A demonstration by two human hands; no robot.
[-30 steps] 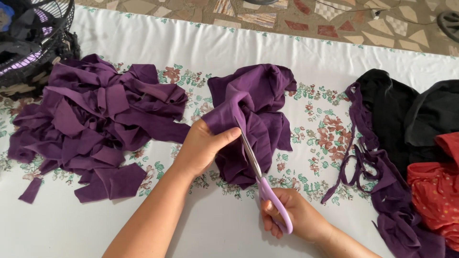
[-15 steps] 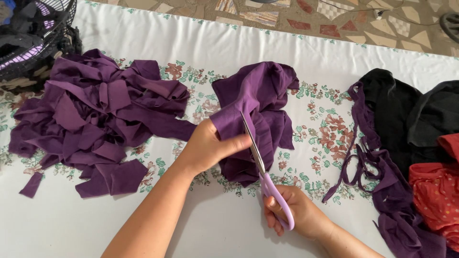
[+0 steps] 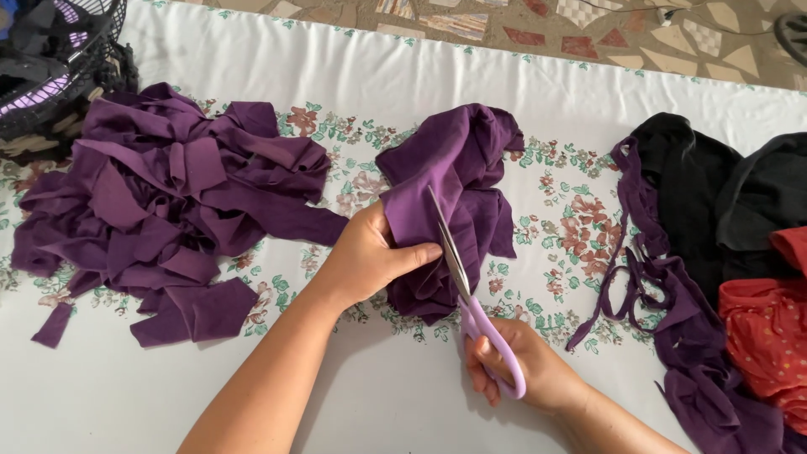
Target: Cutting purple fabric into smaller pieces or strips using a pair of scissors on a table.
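Left hand (image 3: 367, 256): I see it gripping purple cloth (image 3: 458, 202)
Right hand (image 3: 521, 370): grasping lilac-handled scissors (image 3: 471, 303), blades in cloth
Basket (image 3: 59, 63): dark items

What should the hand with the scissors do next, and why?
Probably squeeze the scissors shut and snip a bit further. Their blades lie against the purple cloth, which the left hand pinches, while the right hand grips the lilac handles.
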